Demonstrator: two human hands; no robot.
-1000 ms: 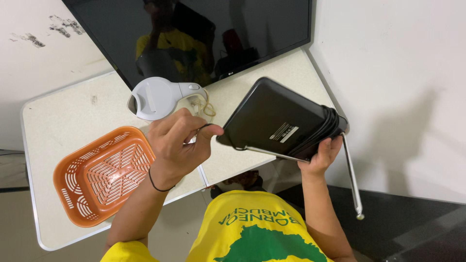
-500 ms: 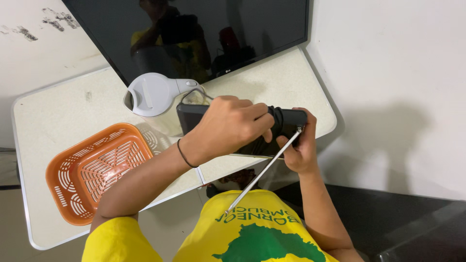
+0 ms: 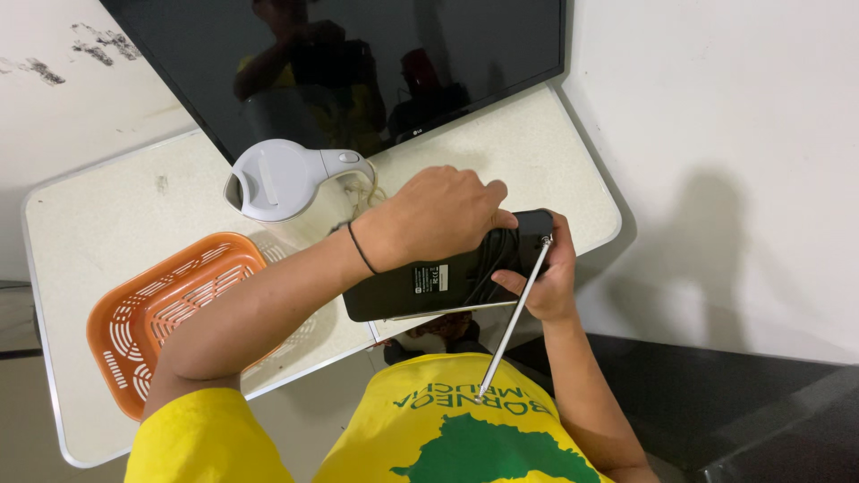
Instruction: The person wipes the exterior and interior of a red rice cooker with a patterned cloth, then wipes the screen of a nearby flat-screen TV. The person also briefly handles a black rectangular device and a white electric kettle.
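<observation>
A flat black box-shaped device [image 3: 420, 284] with a white label on its back is held over the table's front edge. My right hand [image 3: 544, 284] grips its right end from below. A thin silver telescopic antenna [image 3: 514, 318] hinges from the device's top right corner and points down toward my yellow shirt. My left hand [image 3: 437, 215] reaches across the device's upper side, fingers curled at a bundle of black cord against its back.
A white table [image 3: 107, 233] carries an orange plastic basket [image 3: 157, 313] at the left and a white electric kettle [image 3: 277, 179] with a pale cord. A large dark flat screen [image 3: 358, 63] stands behind them. White wall on the right, dark floor below.
The device swung from tilted up at the right to flat and lower. The antenna came out and hangs down. My left hand moved from its left edge across to its top.
</observation>
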